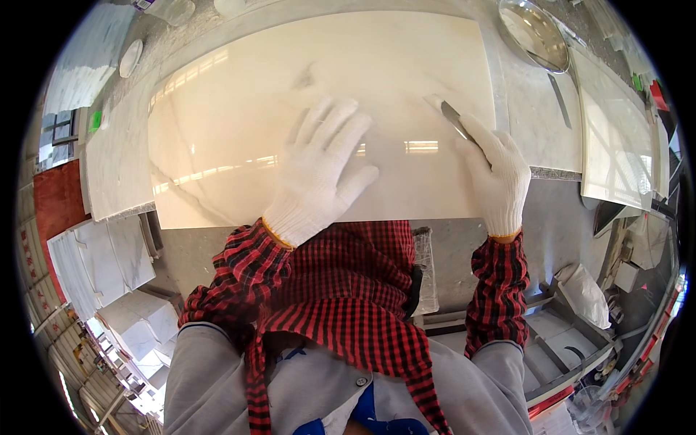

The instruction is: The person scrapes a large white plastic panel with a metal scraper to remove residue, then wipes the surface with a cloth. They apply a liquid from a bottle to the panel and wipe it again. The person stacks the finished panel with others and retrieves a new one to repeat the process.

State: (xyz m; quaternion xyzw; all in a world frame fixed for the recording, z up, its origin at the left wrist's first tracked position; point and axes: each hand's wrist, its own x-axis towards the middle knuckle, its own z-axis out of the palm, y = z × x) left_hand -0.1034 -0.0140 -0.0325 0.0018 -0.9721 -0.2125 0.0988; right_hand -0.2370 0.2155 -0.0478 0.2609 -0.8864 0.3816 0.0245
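Observation:
A glossy cream marble-look slab (pixel 239 94) with faint grey veining lies in front of me. My left hand (pixel 319 163), in a white knit glove, rests palm down near its middle, fingers stretched out and thumb apart. Toward the slab's right side, my right hand (pixel 500 174), gloved the same way, is closed around a slim knife-like blade (pixel 452 116). The blade's dark tip points away and to the left, low over the surface; whether it touches cannot be told. The glove hides the tool's rear part.
A shiny metal bowl (pixel 535 36) stands beyond the slab's far right corner. Near it a thin dark strip (pixel 559 101) lies on the bench. Another glossy slab (pixel 616 138) is farther right. Stacked pale slabs (pixel 109 264) stand low left; a metal-framed rack (pixel 562 344) is low right.

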